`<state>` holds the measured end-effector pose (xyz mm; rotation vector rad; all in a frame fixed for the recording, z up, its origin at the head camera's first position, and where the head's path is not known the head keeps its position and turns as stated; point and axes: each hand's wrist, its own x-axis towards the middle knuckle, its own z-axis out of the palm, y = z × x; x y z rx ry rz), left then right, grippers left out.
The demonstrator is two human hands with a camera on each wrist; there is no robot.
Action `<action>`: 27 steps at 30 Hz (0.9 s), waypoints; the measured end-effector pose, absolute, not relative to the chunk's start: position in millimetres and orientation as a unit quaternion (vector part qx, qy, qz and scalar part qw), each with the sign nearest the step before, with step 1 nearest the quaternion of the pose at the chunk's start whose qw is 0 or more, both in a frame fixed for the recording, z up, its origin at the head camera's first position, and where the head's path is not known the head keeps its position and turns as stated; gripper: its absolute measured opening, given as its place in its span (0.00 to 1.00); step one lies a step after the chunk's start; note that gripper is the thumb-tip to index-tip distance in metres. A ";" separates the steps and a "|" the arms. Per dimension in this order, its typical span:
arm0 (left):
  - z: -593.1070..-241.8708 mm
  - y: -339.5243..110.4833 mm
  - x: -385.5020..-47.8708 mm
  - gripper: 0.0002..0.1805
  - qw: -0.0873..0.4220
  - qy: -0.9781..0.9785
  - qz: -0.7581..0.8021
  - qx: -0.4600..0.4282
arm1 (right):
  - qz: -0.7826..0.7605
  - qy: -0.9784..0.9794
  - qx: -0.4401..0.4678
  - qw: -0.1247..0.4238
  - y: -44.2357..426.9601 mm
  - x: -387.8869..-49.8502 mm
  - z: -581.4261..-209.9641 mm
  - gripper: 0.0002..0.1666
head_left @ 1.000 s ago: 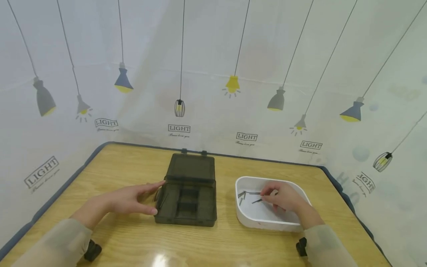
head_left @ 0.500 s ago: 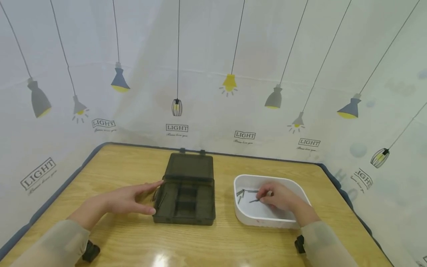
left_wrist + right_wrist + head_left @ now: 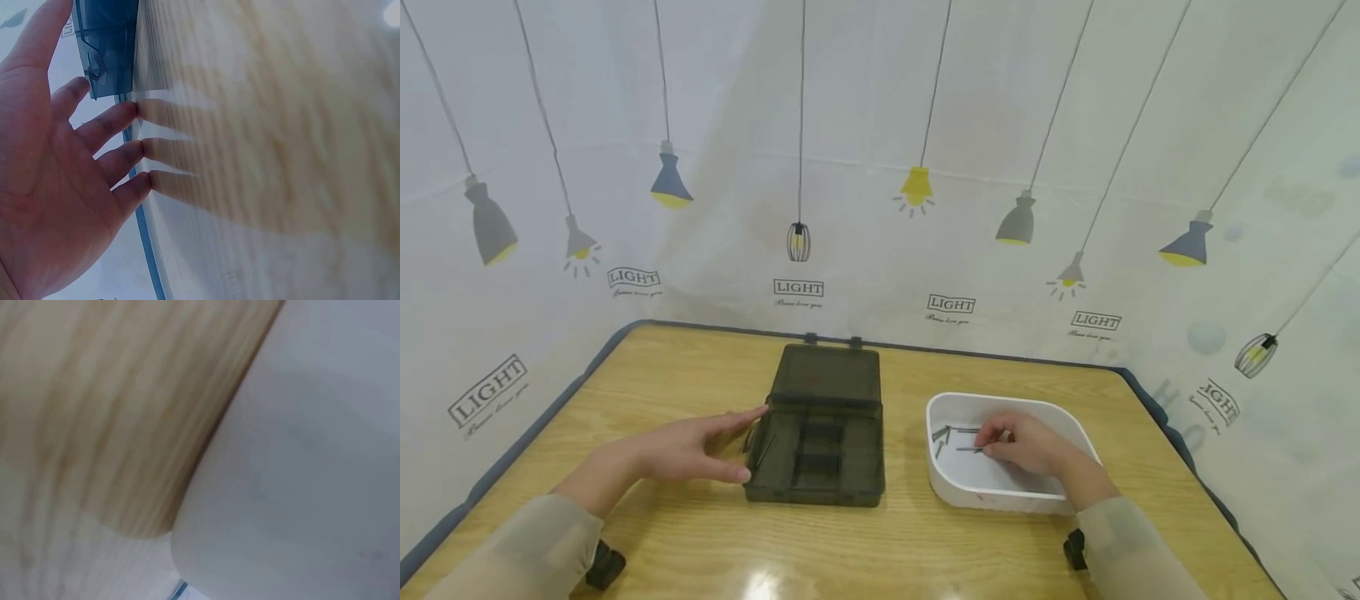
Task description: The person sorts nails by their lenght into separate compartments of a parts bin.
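A dark, see-through plastic case point(image 3: 861, 471) lies on the table with its lid point(image 3: 826, 375) swung back. Inside its left section is a thin dark rod point(image 3: 766, 450). My left hand point(image 3: 677, 450) is spread at the case's left side, index finger and thumb at its edge; the left wrist view shows that hand point(image 3: 62, 162) with fingertips down on the tabletop. Over a white tray point(image 3: 955, 493), my right hand point(image 3: 1030, 442) pinches a thin grey nail-like rod point(image 3: 967, 450). Several similar rods point(image 3: 942, 433) lie at the tray's left end. In the right wrist view the tray's outer wall point(image 3: 300, 462) hides that hand.
The wooden table point(image 3: 700, 550) has a dark blue edge point(image 3: 647, 322) along its back and sides. A whitish curtain point(image 3: 880, 108) printed with lamps hangs behind and around it.
The rod in my right hand has turned from slanting to nearly level. That hand stays over the tray, and the left hand keeps its place by the case. The head view has shifted slightly.
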<state>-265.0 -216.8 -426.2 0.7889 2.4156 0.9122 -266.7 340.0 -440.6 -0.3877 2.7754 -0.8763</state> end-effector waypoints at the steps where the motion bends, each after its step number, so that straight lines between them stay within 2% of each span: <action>1: -426.5 -217.0 -265.1 0.54 0.218 0.872 0.330 0.287 | -0.295 0.941 -0.132 0.101 340.1 -267.0 -441.0 0.05; 17: -426.2 -217.4 -264.8 0.54 0.208 0.872 0.328 0.299 | -0.297 0.941 -0.133 0.092 339.9 -266.4 -437.8 0.09; 27: -426.0 -217.6 -264.7 0.54 0.210 0.874 0.324 0.295 | -0.285 0.946 -0.097 0.123 336.7 -267.1 -437.0 0.01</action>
